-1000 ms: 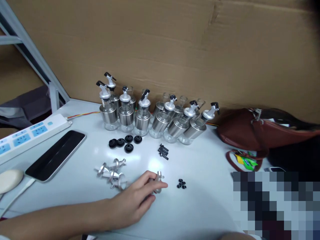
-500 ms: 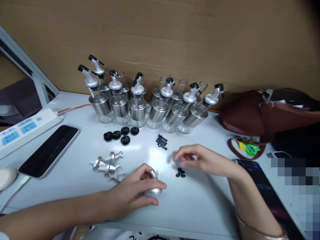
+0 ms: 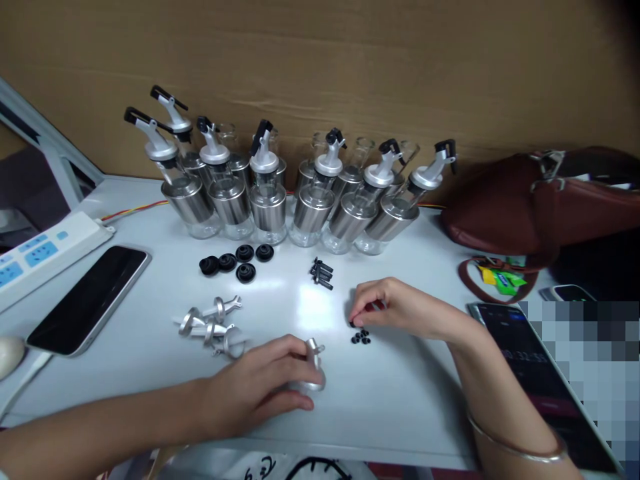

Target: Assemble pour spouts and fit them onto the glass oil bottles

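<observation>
My left hand [image 3: 273, 377] is closed round a silver pourer spout [image 3: 314, 363] low over the front of the table; its short tube and round base show past the fingers. My right hand [image 3: 383, 305] pinches a small black rubber plug [image 3: 353, 324] between thumb and fingertips. Just below it lies a little heap of the same black plugs [image 3: 361, 337]. Left of my left hand, several more silver pourer spouts [image 3: 213, 327] lie in a loose pile. Black ridged stoppers [image 3: 245, 273] and thin black lever pieces [image 3: 321, 273] sit farther back.
Glass and steel oil bottles [image 3: 269, 207] stand in rows at the back, the front ones topped with pourers. A power strip [image 3: 47, 257] and a phone [image 3: 89, 300] lie at left. A brown bag [image 3: 493, 207] and another phone [image 3: 537, 373] are at right.
My right hand has lowered to the small black plugs and its fingers have closed on one. My left hand keeps hold of the pourer spout. The camera view has shifted slightly.
</observation>
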{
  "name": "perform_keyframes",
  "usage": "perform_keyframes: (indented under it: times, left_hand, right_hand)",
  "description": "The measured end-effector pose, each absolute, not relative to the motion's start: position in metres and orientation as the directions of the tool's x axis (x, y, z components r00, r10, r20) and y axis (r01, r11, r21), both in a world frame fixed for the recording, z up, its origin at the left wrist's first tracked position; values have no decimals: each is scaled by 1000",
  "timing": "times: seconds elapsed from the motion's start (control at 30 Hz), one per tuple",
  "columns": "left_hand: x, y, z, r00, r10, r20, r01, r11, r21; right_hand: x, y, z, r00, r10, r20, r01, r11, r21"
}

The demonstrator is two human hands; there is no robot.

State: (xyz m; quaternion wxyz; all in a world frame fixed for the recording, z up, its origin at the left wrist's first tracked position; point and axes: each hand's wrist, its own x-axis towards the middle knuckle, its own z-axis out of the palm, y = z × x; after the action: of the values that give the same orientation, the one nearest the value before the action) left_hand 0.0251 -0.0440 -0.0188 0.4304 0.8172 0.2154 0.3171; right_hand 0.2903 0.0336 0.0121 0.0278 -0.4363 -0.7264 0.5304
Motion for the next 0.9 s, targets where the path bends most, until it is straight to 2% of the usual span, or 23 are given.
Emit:
perform_keyframes:
  times: [0.1, 0.27, 0.5, 0.6, 0.77, 0.9]
  left_hand:
    - [25, -44, -19, 666, 653, 360, 56, -525, 849]
    - [25, -42, -12, 740, 576, 347, 133, -631, 764]
    - [25, -45, -23, 638, 623, 452, 75, -635, 769]
    - [25, -43, -20, 687, 586, 431, 95, -660, 745]
    - [25, -43, -16, 701, 561, 440, 37, -645, 763]
    - [26, -45, -18, 708, 590, 389, 52, -593, 804]
  right_hand:
    - [286, 32, 11, -581, 697, -420, 626, 53, -778]
    - [279, 31, 9, -555, 756, -346, 630, 110, -769]
    - [275, 31, 3, -574, 784, -235, 641, 253, -724]
    - [275, 30, 1, -529, 822, -210, 663, 246, -707]
    - [269, 26, 4, -458, 868, -194, 504, 74, -861]
    - [260, 21, 10, -446, 888, -111, 333, 49, -942]
